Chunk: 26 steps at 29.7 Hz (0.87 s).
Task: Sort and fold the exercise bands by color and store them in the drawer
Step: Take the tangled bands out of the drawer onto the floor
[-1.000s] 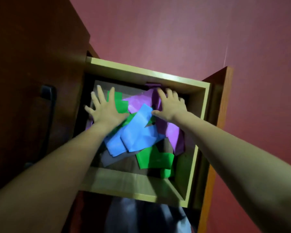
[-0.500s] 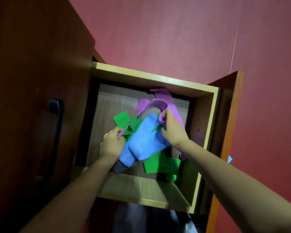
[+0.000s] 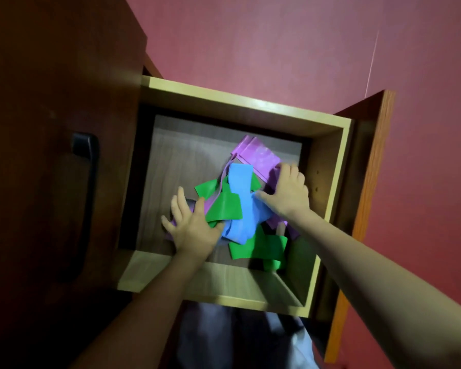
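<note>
Spread left hand (image 3: 192,230) presses tangled green, blue, purple rubber bands (image 3: 240,198); right hand (image 3: 288,195) grips them. Best to scoop underneath and lift all together.

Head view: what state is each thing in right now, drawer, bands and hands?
Drawer: pulled open.
Blue band: loose, on top of a mixed heap.
Green bands: loose, tangled in the heap.
Purple bands: loose, partly under the others.
Left hand: fingers spread, flat on the heap.
Right hand: on the heap; grip unclear.
</note>
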### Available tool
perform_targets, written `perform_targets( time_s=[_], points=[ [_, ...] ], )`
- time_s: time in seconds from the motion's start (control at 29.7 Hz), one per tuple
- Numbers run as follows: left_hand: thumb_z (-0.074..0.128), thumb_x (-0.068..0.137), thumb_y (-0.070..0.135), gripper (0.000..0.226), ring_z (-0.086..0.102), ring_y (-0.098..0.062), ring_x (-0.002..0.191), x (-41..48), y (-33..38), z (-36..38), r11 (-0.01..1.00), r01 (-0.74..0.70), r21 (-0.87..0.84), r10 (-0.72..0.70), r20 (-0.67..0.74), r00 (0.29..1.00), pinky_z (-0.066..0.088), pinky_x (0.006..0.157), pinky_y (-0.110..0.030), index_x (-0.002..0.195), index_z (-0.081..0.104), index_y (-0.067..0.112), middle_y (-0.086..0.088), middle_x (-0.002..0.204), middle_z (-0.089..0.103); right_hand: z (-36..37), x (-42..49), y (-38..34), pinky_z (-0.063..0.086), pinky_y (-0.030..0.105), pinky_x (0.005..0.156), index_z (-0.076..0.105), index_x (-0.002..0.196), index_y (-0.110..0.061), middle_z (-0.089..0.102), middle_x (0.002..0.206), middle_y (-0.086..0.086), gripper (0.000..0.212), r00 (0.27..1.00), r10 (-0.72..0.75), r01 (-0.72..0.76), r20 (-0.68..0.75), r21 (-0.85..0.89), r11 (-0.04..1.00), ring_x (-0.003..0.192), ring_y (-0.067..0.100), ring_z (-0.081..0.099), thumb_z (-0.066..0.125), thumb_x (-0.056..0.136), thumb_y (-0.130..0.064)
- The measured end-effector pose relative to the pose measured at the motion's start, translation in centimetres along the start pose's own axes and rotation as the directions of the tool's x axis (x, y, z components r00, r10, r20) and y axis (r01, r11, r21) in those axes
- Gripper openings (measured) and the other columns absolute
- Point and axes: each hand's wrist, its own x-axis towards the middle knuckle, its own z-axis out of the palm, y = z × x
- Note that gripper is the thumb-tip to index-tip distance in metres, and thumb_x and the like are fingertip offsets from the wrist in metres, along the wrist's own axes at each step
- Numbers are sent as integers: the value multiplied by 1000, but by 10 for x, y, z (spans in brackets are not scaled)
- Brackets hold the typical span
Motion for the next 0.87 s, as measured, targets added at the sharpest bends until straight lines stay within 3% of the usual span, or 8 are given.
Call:
perform_targets(
  time_s=[0.1,0.3,0.44,0.54,0.64,0.67,0.77,0.87],
  points=[
    [69,72,36,63,8,-24,142,10,2,-6,993,10,-119,-7,27,1000,24,107,-46,127,44,18,-7,155,0,0,-8,8,41,36,80,38,111,-4,49,121,17,50,993,92,-104,67,199,974,107,36,53,69,76,-25],
    [62,75,23,72,41,-29,126,3,7,1,932,56,-358,-17,112,994,37,100,-46,138,28,11,-6,145,26,22,-48,17,40,39,92,31,125,-6,44,127,20,58,939,139,-165,315,57,985,113,37,50,57,82,-36],
    [41,68,37,79,43,-31,126,-7,7,0,923,41,-383,22,158,987,36,101,-44,142,23,17,-5,147,26,39,-79,26,31,38,100,26,134,-14,40,129,13,78,951,17,43,310,-184,982,119,31,41,56,77,-58],
    [37,53,51,99,44,-29,124,-17,6,2,917,-36,-397,109,164,980,39,98,-38,145,19,20,-11,139,32,48,-93,33,29,37,99,24,137,-14,41,125,12,90,948,-93,217,303,-406,888,115,29,41,64,69,-57],
    [56,61,47,96,36,-25,131,-22,8,10,878,21,-478,104,233,967,27,105,-29,145,19,21,-13,135,33,62,-93,36,42,34,79,58,106,-13,60,90,8,83,975,-149,215,165,-527,822,81,25,58,79,37,-55],
    [63,68,38,88,34,-25,132,-21,10,14,870,62,-488,76,258,963,25,107,-29,144,23,21,-12,136,35,63,-89,36,41,33,73,61,93,-15,61,81,5,74,982,-167,189,90,-515,836,74,23,58,80,32,-53],
    [67,76,30,56,45,-29,120,-20,20,26,872,125,-474,6,266,964,35,103,-33,129,49,19,-15,123,53,56,-73,35,36,35,82,45,107,-10,60,106,12,49,981,-79,126,176,-272,954,100,31,53,67,73,-38],
    [68,71,31,52,54,-32,111,-28,32,29,770,252,-587,-64,322,945,43,96,-34,116,58,8,-23,114,59,58,-63,35,39,34,75,43,100,-11,60,98,13,37,959,85,-118,269,109,987,93,32,55,65,75,-26]
  ],
)
